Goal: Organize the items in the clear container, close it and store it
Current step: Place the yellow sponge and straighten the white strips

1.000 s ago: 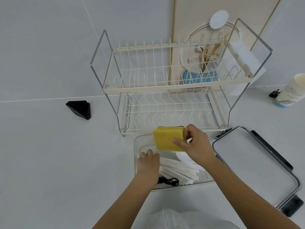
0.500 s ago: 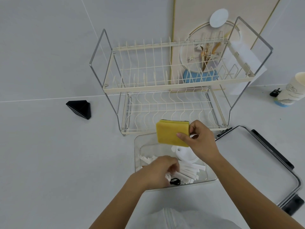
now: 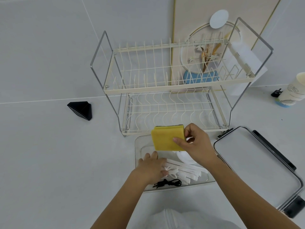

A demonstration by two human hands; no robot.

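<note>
Your right hand [image 3: 196, 146] pinching the yellow sponge [image 3: 166, 138] above the clear container [image 3: 137, 146]; your left hand [image 3: 152, 167] loosely grasping the white strips [image 3: 186, 171] inside

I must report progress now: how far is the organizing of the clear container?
Partly done: white strips and a black cord lie in the clear container. In hand: the right hand holds the yellow sponge above it; the left hand arranges the strips. Left: the lid lies beside it, so closing and storing remain.
</note>
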